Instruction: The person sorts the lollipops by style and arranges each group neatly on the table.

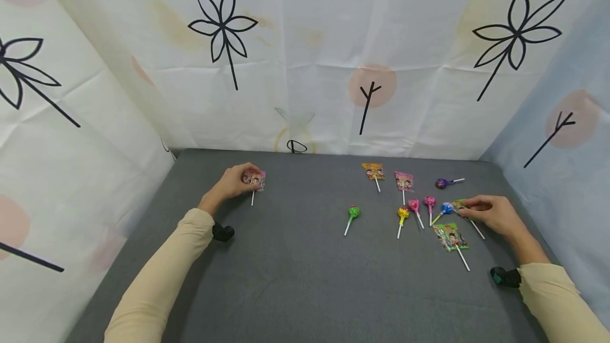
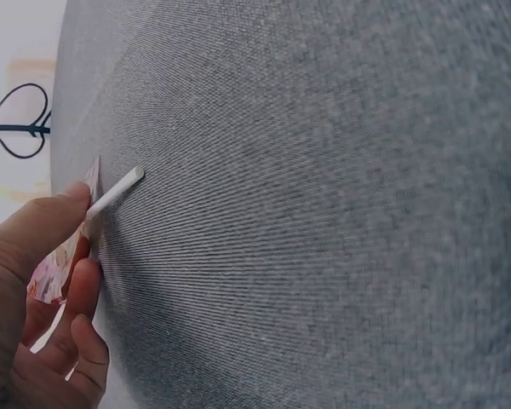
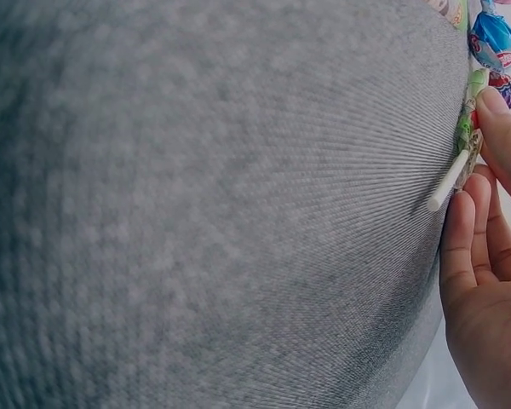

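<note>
At the table's far left, my left hand (image 1: 232,182) pinches a lollipop in a flat pink wrapper (image 1: 259,180), its white stick pointing toward me. The left wrist view shows the thumb and fingers on either side of that wrapper, with the stick (image 2: 117,191) jutting out. On the right, my right hand (image 1: 496,215) pinches a lollipop in a flat green wrapper (image 3: 466,119) between thumb and fingers, partly hidden by the hand. Close by lie a blue lollipop (image 1: 447,208) and another green flat-wrapped lollipop (image 1: 450,237).
Loose on the grey table (image 1: 295,279) are a green lollipop (image 1: 353,211), a yellow one (image 1: 403,213), two pink ones, and a purple one (image 1: 442,183). Behind them lie an orange flat-wrapped lollipop (image 1: 373,170) and a pink one (image 1: 404,180). Patterned cloth (image 1: 324,25) surrounds the table.
</note>
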